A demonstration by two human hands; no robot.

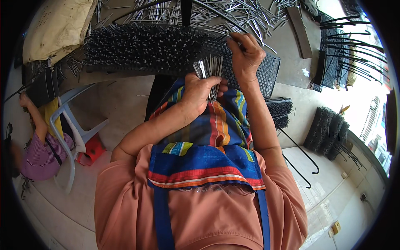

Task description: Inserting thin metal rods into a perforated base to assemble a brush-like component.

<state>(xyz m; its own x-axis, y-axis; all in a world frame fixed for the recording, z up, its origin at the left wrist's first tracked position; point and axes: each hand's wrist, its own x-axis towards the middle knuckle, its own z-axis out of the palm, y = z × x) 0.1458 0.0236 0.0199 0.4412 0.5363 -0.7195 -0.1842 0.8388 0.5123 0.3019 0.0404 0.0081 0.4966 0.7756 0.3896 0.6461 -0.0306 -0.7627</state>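
Note:
My left hand (196,92) is closed round a bundle of thin metal strips (215,66), held upright above my lap. Just beyond it lies a long black perforated plate (266,74). Dense dark bristles (137,49) fill its left and middle part, while the holes at its right end stand bare. Over that bare end, my right hand (248,53) is closed in a pinch, thumb against forefinger. Whatever sits between those fingertips is too small to make out. A thin black curved rod (216,16) arches over the plate, its end close to my right hand.
Loose metal strips (150,16) cover the far worktable beside a flat dark bar (299,32). A yellowish sack (56,31) stands far left, near a blue-grey plastic chair (66,118) and another person (46,154). Black hooked rods (354,46) and bristled brushes (327,132) are at right.

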